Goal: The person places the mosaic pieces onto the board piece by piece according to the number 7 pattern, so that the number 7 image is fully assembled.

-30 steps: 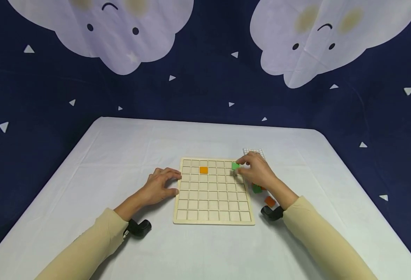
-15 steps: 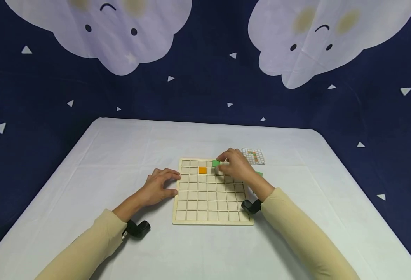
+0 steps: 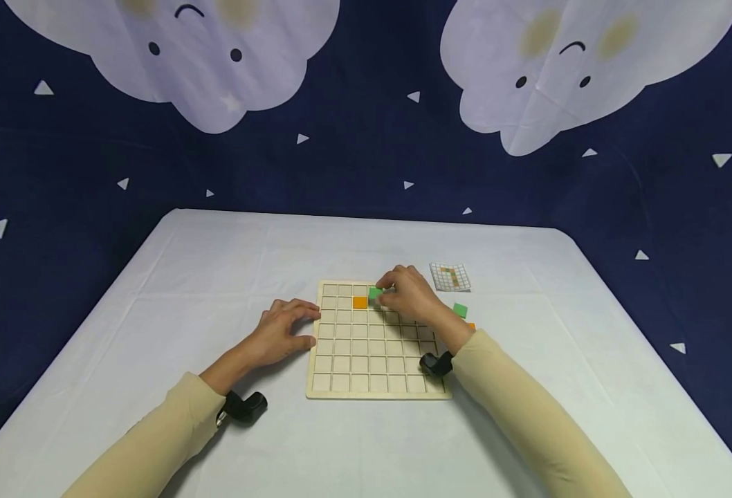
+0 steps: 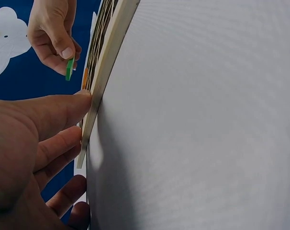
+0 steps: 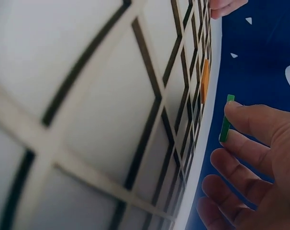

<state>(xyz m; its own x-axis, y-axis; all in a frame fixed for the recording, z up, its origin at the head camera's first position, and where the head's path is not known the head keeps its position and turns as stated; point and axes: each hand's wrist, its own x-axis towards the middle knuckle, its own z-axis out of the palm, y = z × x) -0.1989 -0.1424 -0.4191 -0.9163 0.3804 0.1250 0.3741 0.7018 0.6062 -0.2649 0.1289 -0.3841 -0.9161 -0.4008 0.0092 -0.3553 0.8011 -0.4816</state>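
Note:
My right hand [image 3: 411,296] pinches a green square tile [image 3: 375,293] between thumb and fingertip, over the upper part of a wooden grid board [image 3: 341,395]. In the right wrist view the same green tile [image 5: 227,118] is held edge-on, above the grid. An orange tile [image 3: 360,302] lies in a square of the second row, just left of the pinched one. Against the board's left edge rests my left hand [image 3: 284,333], its fingers spread and the thumb apart. In the left wrist view the left thumb [image 4: 63,112] touches the board's side.
A small card [image 3: 450,277] printed with a coloured grid lies beyond the board's upper right corner. Right of the board sit a loose green tile [image 3: 460,310] and an orange tile [image 3: 471,326], partly behind the right forearm. White cloth [image 3: 229,256] covers the table.
My right hand has carried the green tile leftward across the board's top, from its right corner to beside the orange tile. The card and loose tiles came into fuller view. My left hand stayed put.

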